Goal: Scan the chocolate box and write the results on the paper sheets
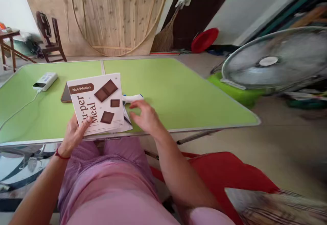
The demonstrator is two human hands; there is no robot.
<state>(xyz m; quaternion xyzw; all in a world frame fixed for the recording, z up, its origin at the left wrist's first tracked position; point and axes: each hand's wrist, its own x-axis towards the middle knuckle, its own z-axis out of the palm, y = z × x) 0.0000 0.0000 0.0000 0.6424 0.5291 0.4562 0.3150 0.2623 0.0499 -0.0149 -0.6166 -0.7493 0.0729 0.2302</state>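
Observation:
My left hand (74, 133) grips the lower left of a white box (103, 116) printed "NutriMotion", with brown chocolate squares on its front. Its thumb lies across the printed face, and the other fingers are hidden behind. The box is held tilted above the green table. To its right my right hand (145, 116) hovers with thumb and forefinger apart and nothing visible between them. Just beyond those fingers lies a white and blue handled object (133, 98), partly hidden by the box. A white sheet or packet with a dark pen-like strip (127, 120) shows beneath the box's right edge.
On the green folding table (163, 82), a phone (66, 94) lies partly behind the box. Further left is a white power bank (45, 81) with a cable (21, 109). A large fan (270, 60) stands right of the table, and a red chair (224, 174) is beside me.

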